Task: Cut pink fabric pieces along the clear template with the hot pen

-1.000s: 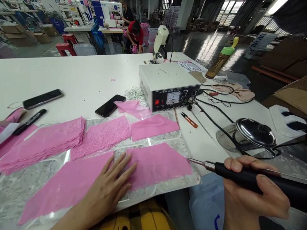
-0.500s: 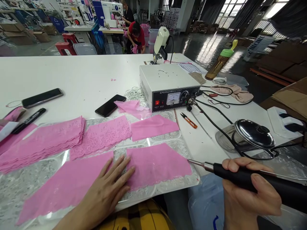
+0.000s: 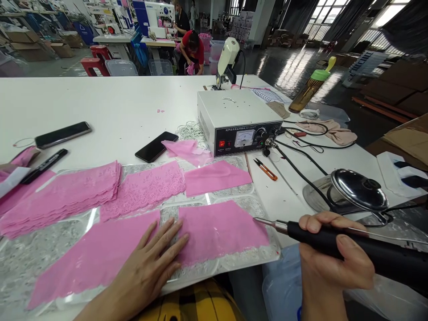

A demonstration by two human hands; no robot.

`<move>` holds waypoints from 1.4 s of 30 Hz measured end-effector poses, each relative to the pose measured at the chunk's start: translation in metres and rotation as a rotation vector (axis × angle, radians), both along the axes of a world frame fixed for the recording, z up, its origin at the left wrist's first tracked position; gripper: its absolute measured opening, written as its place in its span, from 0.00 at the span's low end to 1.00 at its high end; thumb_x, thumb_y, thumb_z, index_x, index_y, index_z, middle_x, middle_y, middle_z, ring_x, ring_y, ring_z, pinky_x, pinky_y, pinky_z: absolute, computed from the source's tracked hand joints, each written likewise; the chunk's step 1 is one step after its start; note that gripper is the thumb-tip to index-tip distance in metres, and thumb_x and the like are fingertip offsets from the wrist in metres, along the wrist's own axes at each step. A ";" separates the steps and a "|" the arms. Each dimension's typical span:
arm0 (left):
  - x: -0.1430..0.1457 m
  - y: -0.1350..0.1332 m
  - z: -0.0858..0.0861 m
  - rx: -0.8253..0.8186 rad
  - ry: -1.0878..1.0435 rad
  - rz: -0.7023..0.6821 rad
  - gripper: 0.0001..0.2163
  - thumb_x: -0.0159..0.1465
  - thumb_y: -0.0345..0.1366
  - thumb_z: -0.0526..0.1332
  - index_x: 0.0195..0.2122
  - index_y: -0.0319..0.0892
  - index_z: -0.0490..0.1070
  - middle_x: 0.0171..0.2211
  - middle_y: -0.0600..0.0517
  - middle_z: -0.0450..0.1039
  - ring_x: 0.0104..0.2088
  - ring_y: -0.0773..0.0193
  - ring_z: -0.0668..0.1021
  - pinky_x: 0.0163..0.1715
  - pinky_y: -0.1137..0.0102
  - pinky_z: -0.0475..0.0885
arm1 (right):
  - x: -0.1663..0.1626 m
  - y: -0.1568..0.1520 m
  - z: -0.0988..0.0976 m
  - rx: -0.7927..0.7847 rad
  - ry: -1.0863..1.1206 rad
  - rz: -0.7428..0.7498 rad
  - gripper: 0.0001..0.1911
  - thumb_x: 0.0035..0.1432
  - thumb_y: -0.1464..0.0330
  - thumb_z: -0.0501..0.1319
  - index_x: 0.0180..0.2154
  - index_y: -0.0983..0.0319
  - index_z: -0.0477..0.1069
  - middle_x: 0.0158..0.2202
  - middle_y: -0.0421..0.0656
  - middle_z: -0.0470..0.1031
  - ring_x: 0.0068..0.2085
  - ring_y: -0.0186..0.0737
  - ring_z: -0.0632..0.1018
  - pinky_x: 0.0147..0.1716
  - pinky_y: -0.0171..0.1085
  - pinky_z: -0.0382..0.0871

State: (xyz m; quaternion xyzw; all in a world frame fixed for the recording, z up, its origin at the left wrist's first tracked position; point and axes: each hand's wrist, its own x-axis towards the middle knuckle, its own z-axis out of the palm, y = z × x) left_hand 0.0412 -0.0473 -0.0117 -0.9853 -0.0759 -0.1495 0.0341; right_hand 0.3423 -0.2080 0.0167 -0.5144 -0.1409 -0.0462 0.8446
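My left hand (image 3: 152, 258) lies flat with its fingers stretched over the inner edges of two pink fabric pieces. The right-hand fabric piece (image 3: 222, 232) has its slanted edge beside the tool tip; the left-hand fabric piece (image 3: 96, 254) runs under my wrist side. In my right hand (image 3: 334, 254) is a black-handled ultrasonic handpiece (image 3: 321, 236), its metal tip at the slanted edge of the right piece. Whether the tip presses on the cloth I cannot tell. Both pieces rest on a clear patterned mat (image 3: 257, 205).
Behind the pieces lie a stack of pink lace fabric (image 3: 67, 191), a phone (image 3: 156, 147) and a control box (image 3: 239, 120) with a cable to the handpiece. To the right are orange thread snips (image 3: 265, 169) and a glass pot with a metal lid (image 3: 359, 189). A co-worker (image 3: 192, 51) bends beyond the table.
My right hand has moved left, carrying the handpiece tip up along the slanted edge of the right fabric piece. The left hand stays in place. The view has shifted slightly.
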 end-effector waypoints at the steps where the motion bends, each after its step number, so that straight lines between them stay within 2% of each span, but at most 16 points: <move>1: 0.000 0.000 0.000 0.001 0.001 0.000 0.21 0.71 0.38 0.53 0.65 0.43 0.60 0.67 0.47 0.57 0.69 0.55 0.56 0.69 0.58 0.47 | 0.000 0.001 -0.001 0.001 -0.013 0.014 0.09 0.30 0.66 0.55 0.21 0.60 0.67 0.21 0.39 0.67 0.17 0.34 0.66 0.17 0.38 0.61; 7: -0.002 0.000 -0.001 0.013 0.013 0.005 0.23 0.71 0.38 0.53 0.66 0.45 0.58 0.66 0.47 0.59 0.68 0.54 0.59 0.69 0.56 0.49 | 0.001 -0.001 -0.005 -0.026 -0.042 0.047 0.07 0.32 0.67 0.56 0.21 0.60 0.66 0.21 0.39 0.67 0.18 0.34 0.66 0.18 0.38 0.61; 11: -0.002 0.000 -0.001 0.011 0.006 0.002 0.22 0.71 0.38 0.53 0.65 0.44 0.60 0.66 0.47 0.58 0.68 0.55 0.58 0.69 0.57 0.46 | -0.001 -0.001 -0.006 -0.047 -0.068 0.057 0.06 0.35 0.66 0.56 0.21 0.60 0.66 0.22 0.39 0.67 0.19 0.34 0.66 0.19 0.38 0.61; 18: -0.005 -0.002 -0.001 -0.006 0.013 0.008 0.21 0.71 0.38 0.54 0.65 0.43 0.61 0.67 0.47 0.57 0.68 0.54 0.58 0.69 0.56 0.44 | -0.004 0.008 -0.003 -0.016 -0.035 0.041 0.08 0.34 0.67 0.54 0.23 0.60 0.65 0.22 0.38 0.65 0.20 0.33 0.66 0.19 0.37 0.62; 27: -0.010 -0.004 -0.002 -0.021 0.027 0.023 0.21 0.71 0.37 0.54 0.64 0.43 0.62 0.68 0.46 0.55 0.69 0.54 0.55 0.69 0.55 0.42 | -0.007 0.024 -0.003 0.009 -0.059 0.144 0.08 0.33 0.68 0.56 0.23 0.62 0.66 0.22 0.37 0.68 0.18 0.32 0.67 0.18 0.37 0.65; 32: -0.011 -0.006 -0.004 -0.023 0.016 0.037 0.20 0.71 0.37 0.54 0.64 0.44 0.63 0.67 0.47 0.57 0.69 0.55 0.56 0.69 0.54 0.43 | -0.008 0.025 -0.004 -0.025 -0.066 0.121 0.06 0.34 0.68 0.56 0.23 0.61 0.65 0.22 0.37 0.68 0.19 0.33 0.67 0.19 0.37 0.66; 42: -0.012 -0.010 -0.004 -0.064 0.007 0.042 0.19 0.72 0.39 0.52 0.62 0.42 0.63 0.65 0.46 0.61 0.69 0.57 0.56 0.70 0.56 0.37 | -0.016 0.038 -0.003 -0.003 -0.029 0.124 0.08 0.33 0.68 0.53 0.23 0.60 0.64 0.22 0.36 0.64 0.20 0.31 0.64 0.19 0.35 0.62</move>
